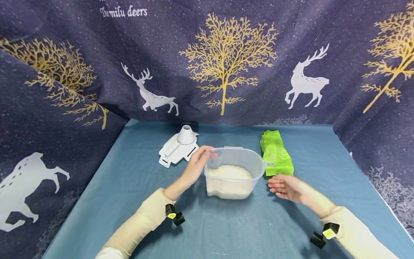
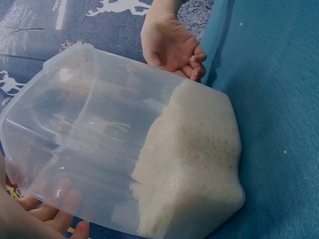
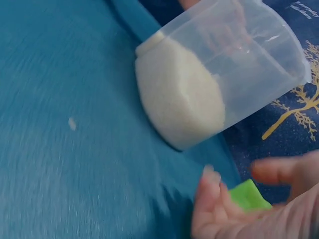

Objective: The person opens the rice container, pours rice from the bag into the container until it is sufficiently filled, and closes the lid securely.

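A translucent plastic container [image 1: 236, 156], partly filled with white rice [image 1: 229, 172], stands upright on the blue cloth. My left hand [image 1: 195, 166] grips it at its back left corner near the rim. In the left wrist view, some of its fingers [image 2: 47, 211] show through the clear wall. To the right of the container, my right hand [image 1: 289, 187] hovers apart from it with relaxed fingers, holding nothing. Just beyond that hand lies a green bag [image 1: 276, 153], and a corner of this bag [image 3: 249, 196] shows behind the hand in the right wrist view.
A white plastic lid with a cone-shaped spout [image 1: 185, 135] lies at the back left, close to my left hand. Blue cloth [image 1: 213, 230] covers the table. A dark curtain [image 1: 245, 90] printed with deer and trees hangs along the back and sides.
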`<state>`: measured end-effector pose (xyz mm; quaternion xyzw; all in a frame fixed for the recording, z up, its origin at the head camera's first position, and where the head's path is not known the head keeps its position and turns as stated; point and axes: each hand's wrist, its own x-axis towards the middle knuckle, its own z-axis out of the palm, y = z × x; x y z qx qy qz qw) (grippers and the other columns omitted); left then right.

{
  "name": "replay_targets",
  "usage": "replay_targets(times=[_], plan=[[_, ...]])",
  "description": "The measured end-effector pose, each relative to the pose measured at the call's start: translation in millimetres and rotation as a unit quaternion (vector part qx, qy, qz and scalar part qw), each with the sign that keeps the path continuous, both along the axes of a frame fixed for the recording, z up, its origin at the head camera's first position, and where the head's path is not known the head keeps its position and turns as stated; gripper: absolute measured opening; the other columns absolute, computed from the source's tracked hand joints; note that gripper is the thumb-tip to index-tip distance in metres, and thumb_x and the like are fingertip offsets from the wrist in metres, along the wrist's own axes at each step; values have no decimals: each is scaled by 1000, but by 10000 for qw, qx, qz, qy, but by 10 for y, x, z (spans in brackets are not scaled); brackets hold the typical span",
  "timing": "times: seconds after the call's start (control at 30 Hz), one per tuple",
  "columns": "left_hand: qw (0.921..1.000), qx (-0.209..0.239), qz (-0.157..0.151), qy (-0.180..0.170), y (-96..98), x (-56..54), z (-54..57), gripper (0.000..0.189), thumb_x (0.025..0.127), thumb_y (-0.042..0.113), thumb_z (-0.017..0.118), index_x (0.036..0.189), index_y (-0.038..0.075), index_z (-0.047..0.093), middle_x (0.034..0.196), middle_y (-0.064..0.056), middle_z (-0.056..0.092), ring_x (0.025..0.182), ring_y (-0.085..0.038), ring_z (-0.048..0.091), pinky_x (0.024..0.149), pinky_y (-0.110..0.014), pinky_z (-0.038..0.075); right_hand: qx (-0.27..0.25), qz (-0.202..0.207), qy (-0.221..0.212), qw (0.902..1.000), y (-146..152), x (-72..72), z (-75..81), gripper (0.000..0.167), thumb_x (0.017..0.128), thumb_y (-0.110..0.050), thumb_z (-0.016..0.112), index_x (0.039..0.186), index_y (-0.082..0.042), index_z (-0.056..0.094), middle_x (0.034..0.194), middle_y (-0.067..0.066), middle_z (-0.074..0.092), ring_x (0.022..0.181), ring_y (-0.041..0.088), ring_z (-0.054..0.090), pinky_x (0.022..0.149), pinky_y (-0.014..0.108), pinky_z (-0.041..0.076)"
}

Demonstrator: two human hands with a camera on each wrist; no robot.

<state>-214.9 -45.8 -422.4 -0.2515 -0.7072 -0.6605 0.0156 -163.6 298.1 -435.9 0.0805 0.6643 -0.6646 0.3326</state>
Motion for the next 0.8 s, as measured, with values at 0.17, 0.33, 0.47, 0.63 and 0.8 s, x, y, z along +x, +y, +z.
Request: replay_targets(times=[0.17, 0.33, 0.47, 0.63, 0.8], plan=[[10000, 17, -29, -21, -4, 1, -4, 29, 103, 6, 36, 120, -11, 53, 107, -34, 64, 107, -46, 60, 102, -51, 43, 896, 1265, 723, 9853, -42, 35, -25, 30, 96, -19, 53, 117, 3, 60, 89, -6, 63, 78, 6, 59, 68, 21, 47], [10000, 8, -12, 2, 0, 6, 1, 29, 103, 7, 37, 120, -10, 54, 106, -34, 64, 106, -45, 60, 101, -48, 45, 1235, 2281, 1444, 9549, -102, 102, -51, 32, 93, -14, 59, 113, 10, 59, 86, 2, 62, 72, 7, 54, 61, 21, 44], [10000, 22, -16, -37, 1, -1, -6, 30, 103, 8, 37, 120, -10, 53, 106, -34, 64, 106, -45, 60, 102, -48, 44, 1064, 3343, 2260, 9088, -142, 171, -89, 24, 86, -11, 70, 102, 5, 63, 76, 16, 61, 66, 0, 53, 59, 19, 46], [9999, 29, 15, -97, -3, -9, -10, 30, 103, 9, 38, 120, -10, 53, 107, -34, 64, 107, -46, 60, 103, -50, 43, 1785, 3822, 3190, 8487, -211, 250, -125, 23, 74, -18, 82, 86, -10, 64, 68, 3, 59, 59, -5, 47, 54, 19, 46], [10000, 13, 6, -57, 1, -3, -5, 30, 103, 8, 37, 120, -11, 53, 107, -34, 64, 108, -46, 60, 103, -51, 42, 2569, 3765, 3354, 8245, -285, 298, -124, 21, 68, -15, 84, 74, -15, 64, 60, -12, 55, 52, -4, 47, 50, 17, 43]])
